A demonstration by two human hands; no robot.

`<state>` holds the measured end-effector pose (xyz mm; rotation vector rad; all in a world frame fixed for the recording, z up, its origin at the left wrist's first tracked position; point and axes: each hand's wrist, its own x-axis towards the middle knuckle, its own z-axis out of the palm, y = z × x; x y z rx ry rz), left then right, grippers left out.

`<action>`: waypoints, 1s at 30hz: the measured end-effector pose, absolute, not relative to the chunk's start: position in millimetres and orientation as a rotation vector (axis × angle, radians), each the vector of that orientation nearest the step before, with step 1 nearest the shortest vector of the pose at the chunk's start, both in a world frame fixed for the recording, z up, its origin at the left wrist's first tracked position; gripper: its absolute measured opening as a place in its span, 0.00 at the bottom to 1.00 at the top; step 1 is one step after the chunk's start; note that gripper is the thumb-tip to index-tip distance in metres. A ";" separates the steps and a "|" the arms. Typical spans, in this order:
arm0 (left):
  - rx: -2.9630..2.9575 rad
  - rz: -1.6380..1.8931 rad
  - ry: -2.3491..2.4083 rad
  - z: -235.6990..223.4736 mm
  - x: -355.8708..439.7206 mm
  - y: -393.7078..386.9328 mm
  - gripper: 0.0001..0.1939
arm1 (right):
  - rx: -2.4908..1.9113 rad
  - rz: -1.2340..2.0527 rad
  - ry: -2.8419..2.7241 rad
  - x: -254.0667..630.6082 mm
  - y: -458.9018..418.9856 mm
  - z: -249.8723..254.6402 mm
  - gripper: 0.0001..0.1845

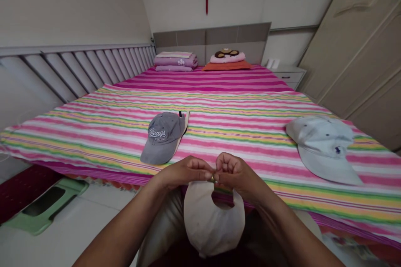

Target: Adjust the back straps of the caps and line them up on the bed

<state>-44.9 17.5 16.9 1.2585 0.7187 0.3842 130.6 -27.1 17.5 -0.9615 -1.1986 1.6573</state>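
Note:
A cream baseball cap [213, 221] hangs low in front of my body, its back opening towards the bed and its crown towards me. My left hand [189, 172] pinches the back strap of this cap with thumb and fingers. Right beside it, my right hand [233, 171] is closed in a pinch on the strap too, near a small brass-coloured buckle [213, 178]. The fingers partly hide the strap and buckle. A grey cap [164, 133] with white lettering lies on the bed ahead to the left, with a cream edge of something behind it. A pale blue-grey cap [324, 144] lies to the right.
The bed has a striped sheet [232, 125]. At its head are folded purple bedding [175, 62] and a pink-and-orange stack [227, 64]. A radiator [94, 64] runs along the left, above a green stool [44, 212]. A nightstand [290, 76] stands at the far right.

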 end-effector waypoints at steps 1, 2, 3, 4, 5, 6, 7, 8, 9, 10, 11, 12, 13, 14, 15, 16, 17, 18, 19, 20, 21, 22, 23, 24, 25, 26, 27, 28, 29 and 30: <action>1.255 0.365 0.728 16.2 -43.8 17.3 0.10 | -0.972 1.646 -1.212 130.5 -26.7 17.3 0.11; 1.242 0.360 0.736 14.5 -42.9 16.8 0.09 | -0.981 1.637 -1.225 130.4 -26.4 16.9 0.11; 1.221 0.372 0.739 12.0 -42.1 16.2 0.09 | -0.985 1.632 -1.233 130.3 -26.1 16.4 0.10; 1.191 0.400 0.736 9.1 -41.6 15.5 0.09 | -0.985 1.633 -1.237 130.1 -26.0 16.0 0.10; 1.156 0.430 0.727 6.0 -41.3 14.7 0.09 | -0.978 1.640 -1.233 129.9 -26.0 15.7 0.10; 1.123 0.455 0.713 3.0 -41.3 14.0 0.09 | -0.968 1.649 -1.224 129.6 -26.1 15.5 0.10; 1.092 0.474 0.697 0.4 -41.3 13.3 0.09 | -0.955 1.657 -1.214 129.3 -26.3 15.4 0.10; 1.064 0.488 0.680 -1.7 -41.4 12.7 0.09 | -0.944 1.662 -1.206 129.1 -26.4 15.4 0.11; 1.039 0.493 0.664 -3.3 -41.5 12.2 0.10 | -0.938 1.663 -1.201 129.2 -26.2 15.3 0.11; 1.015 0.495 0.650 -4.3 -41.6 11.7 0.10 | -0.935 1.663 -1.201 129.7 -25.8 15.0 0.12; 0.990 0.498 0.641 -4.9 -41.8 11.5 0.10 | -0.940 1.665 -1.205 130.8 -24.9 14.5 0.12; 0.964 0.510 0.636 -5.2 -42.1 11.6 0.09 | -0.950 1.672 -1.212 132.6 -23.6 13.6 0.11; 0.937 0.530 0.633 -5.6 -42.6 12.1 0.09 | -0.961 1.688 -1.219 135.1 -21.8 12.3 0.12; 0.913 0.554 0.626 -6.1 -43.4 13.0 0.09 | -0.971 1.713 -1.233 138.1 -19.6 10.4 0.13; 0.890 0.578 0.615 -6.9 -44.4 14.3 0.08 | -0.976 1.745 -1.253 141.5 -17.3 7.8 0.15; 0.866 0.600 0.600 -8.2 -45.6 16.2 0.08 | -0.973 1.778 -1.276 145.1 -15.0 4.6 0.17; 0.845 0.616 0.583 -9.8 -47.0 18.3 0.08 | -0.967 1.806 -1.300 148.6 -12.9 0.7 0.19; 0.826 0.633 0.569 -11.7 -48.5 20.7 0.08 | -0.958 1.829 -1.313 151.7 -11.2 -3.7 0.21; 0.810 0.645 0.562 -13.8 -49.9 23.2 0.08 | -0.949 1.852 -1.308 154.4 -10.0 -8.3 0.22; 0.800 0.656 0.561 -15.9 -51.0 25.6 0.08 | -0.937 1.878 -1.278 156.5 -9.4 -12.9 0.22; 0.796 0.670 0.566 -17.8 -52.0 27.7 0.09 | -0.917 1.905 -1.216 158.1 -9.4 -17.2 0.22; 0.797 0.685 0.574 -19.2 -52.6 29.4 0.09 | -0.888 1.931 -1.141 159.3 -9.7 -20.8 0.21; 0.801 0.695 0.580 -20.0 -52.8 30.7 0.09 | -0.856 1.948 -1.066 160.0 -10.2 -23.4 0.21; 0.806 0.696 0.583 -20.1 -52.7 31.5 0.09 | -0.824 1.954 -1.004 160.5 -10.9 -25.0 0.21; 0.811 0.689 0.582 -19.6 -52.3 31.9 0.09 | -0.797 1.948 -0.956 160.7 -11.4 -25.5 0.20; 0.814 0.680 0.575 -18.4 -51.6 31.9 0.08 | -0.776 1.932 -0.919 160.9 -11.8 -25.0 0.20; 0.812 0.663 0.567 -16.8 -50.7 31.7 0.08 | -0.760 1.916 -0.885 160.9 -12.0 -23.8 0.20; 0.807 0.644 0.563 -15.0 -49.7 31.3 0.09 | -0.742 1.902 -0.846 161.0 -12.1 -22.2 0.20; 0.801 0.633 0.563 -13.2 -48.4 31.0 0.10 | -0.719 1.892 -0.800 161.1 -12.0 -20.3 0.19; 0.798 0.623 0.567 -11.7 -46.9 30.7 0.11 | -0.696 1.883 -0.754 161.3 -12.0 -18.3 0.18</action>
